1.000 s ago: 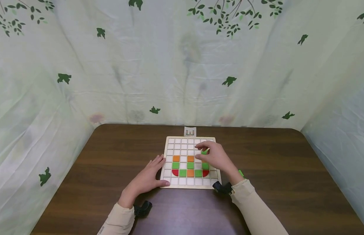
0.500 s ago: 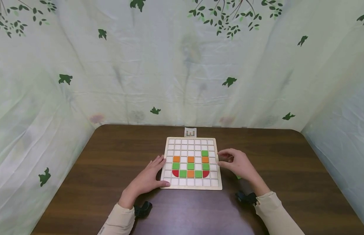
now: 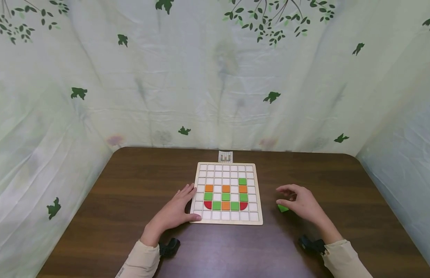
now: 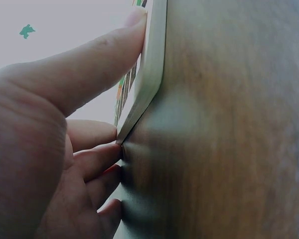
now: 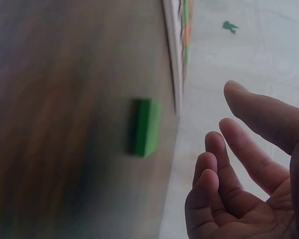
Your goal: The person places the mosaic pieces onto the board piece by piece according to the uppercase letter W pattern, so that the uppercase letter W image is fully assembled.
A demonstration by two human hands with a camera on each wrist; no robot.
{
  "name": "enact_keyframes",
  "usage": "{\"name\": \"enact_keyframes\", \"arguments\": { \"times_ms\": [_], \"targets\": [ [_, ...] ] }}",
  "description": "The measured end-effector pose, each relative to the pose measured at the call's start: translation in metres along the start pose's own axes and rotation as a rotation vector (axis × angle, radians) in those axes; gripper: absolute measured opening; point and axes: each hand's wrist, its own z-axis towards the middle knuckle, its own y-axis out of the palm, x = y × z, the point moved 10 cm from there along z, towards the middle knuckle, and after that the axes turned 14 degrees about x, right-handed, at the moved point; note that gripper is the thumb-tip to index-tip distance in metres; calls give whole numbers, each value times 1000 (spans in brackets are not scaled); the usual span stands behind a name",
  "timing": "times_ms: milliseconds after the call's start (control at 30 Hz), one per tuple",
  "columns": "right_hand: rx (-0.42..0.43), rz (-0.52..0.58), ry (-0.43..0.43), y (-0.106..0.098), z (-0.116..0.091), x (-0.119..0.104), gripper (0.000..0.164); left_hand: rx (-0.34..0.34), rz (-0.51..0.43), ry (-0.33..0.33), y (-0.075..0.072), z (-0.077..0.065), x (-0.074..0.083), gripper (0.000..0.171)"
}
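Observation:
A pale-rimmed grid board (image 3: 226, 223) lies flat on the table, with green, orange and red tiles in several of its white squares. My left hand (image 3: 175, 208) steadies it. The left thumb (image 4: 102, 62) rests on the board's near left corner, while the fingers touch its left edge. My right hand (image 3: 303, 204) hovers to the right of the board, thumb and fingers apart and nothing between them. Just below its thumb, a loose green block (image 5: 148, 128) lies on the table, partly covered by the hand in the head view.
A small printed card (image 3: 225, 156) lies behind the board at the table's far edge. The brown wooden table (image 3: 138, 173) extends to both sides. A pale cloth (image 3: 215, 77) with leaf prints hangs behind and at the sides.
My right hand has moved from over the board rightward to above the loose green block. A green tile at the upper right of the pattern is now uncovered. The left hand stays put.

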Motion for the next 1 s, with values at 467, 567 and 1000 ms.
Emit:
{"name": "enact_keyframes", "arguments": {
  "times_ms": [467,567,1000],
  "targets": [
    [-129,62,55,5,-9,27,40,0,-17,11,-3,-1,4,96],
    [-154,70,40,5,-10,25,41,3,-22,11,-3,-1,4,96],
    [-224,26,9,8,-13,24,43,1,-25,-1,-3,-2,4,97]
  ]
}}
